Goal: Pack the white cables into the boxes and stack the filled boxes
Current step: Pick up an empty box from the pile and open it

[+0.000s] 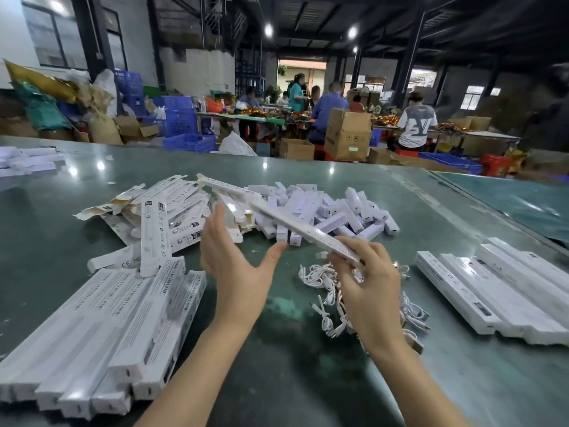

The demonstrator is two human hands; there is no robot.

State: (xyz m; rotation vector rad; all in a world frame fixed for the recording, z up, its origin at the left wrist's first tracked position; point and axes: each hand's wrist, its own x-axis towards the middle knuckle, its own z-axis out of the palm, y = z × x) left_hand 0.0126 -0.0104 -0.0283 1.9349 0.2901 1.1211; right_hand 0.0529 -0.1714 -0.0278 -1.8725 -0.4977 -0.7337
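The long white box [308, 231] hangs above the table [308, 380], its near end pinched by the right hand [366, 282]; cables [323, 291] lie beneath. The left hand [237, 257] (fingers spread, holding nothing) should steady the box before stacking.

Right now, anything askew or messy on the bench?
Yes. One long box stands propped on end against the flat-carton heap, tilted. The white cables lie in a tangled pile under the right hand, which grips a long box. The small boxes are heaped loosely. No damage visible.
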